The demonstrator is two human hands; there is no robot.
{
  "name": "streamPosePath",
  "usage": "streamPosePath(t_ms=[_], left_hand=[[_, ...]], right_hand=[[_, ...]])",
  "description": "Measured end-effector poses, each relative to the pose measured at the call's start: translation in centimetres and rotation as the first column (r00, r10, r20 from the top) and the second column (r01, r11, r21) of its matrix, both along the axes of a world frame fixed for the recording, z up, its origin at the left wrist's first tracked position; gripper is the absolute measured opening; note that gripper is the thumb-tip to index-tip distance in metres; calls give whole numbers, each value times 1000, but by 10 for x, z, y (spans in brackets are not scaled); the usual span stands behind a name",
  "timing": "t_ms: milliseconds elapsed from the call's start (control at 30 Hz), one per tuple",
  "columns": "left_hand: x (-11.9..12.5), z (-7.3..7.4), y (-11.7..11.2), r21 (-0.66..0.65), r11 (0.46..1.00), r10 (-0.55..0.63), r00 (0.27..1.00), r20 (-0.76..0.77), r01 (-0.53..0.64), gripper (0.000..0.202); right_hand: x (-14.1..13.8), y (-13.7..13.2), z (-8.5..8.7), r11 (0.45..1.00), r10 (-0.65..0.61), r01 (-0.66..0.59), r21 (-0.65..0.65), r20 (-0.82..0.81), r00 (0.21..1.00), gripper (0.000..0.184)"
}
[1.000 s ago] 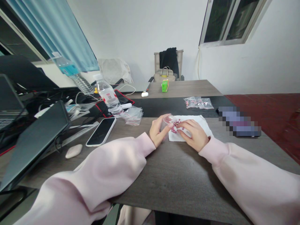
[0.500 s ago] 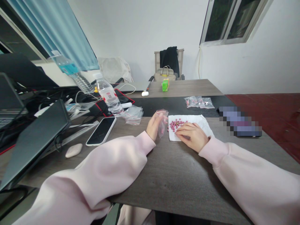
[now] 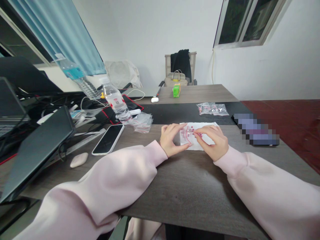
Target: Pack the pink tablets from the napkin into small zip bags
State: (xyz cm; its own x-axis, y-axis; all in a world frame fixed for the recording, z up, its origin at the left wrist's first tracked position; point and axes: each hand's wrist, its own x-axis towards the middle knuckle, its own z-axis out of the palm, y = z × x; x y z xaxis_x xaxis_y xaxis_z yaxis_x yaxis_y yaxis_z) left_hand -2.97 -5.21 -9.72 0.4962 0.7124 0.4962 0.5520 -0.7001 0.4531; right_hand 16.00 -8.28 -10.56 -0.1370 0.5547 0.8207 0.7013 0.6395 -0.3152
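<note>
Left hand (image 3: 172,140), right hand (image 3: 212,141) closed on zip bag (image 3: 187,134).

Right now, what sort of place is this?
Looks like an office or workroom: a long desk carries a smartphone, a computer mouse and a tangle of cables, with a chair at the far end.

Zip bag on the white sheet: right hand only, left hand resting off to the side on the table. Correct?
No. The left hand is not off to the side: its fingers are at the zip bag too, with the right hand, over the white sheet. The head view shows this.
</note>
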Motion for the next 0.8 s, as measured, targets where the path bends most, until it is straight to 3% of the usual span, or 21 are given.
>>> streamPosePath(t_ms=[267,500,633,667,733,767,800], left_hand=[[0,-3,5,-11,999,-43,998,55,44,59],[2,-3,4,-50,986,-146,963,227,161,46],[-5,0,26,-128,976,-140,956,258,177,41],[-10,1,38,-159,977,-104,969,224,141,44],[-24,1,63,-164,982,101,993,66,-89,40],[-33,1,75,-156,960,219,971,-98,-232,36],[-40,0,84,-130,921,319,904,-284,-366,38]], right_hand=[[1,3,-1,985,170,-170,0,54,984,16],[-2,-1,0,947,319,-318,-40,7,948,18],[-5,-1,-3,929,368,-368,-35,23,929,10],[-6,0,-4,929,370,-370,-22,16,929,9],[-7,2,-7,930,369,-369,0,-6,930,10],[-8,2,-7,929,370,-370,6,-13,929,10],[-8,2,-7,928,372,-372,9,-19,928,10]])
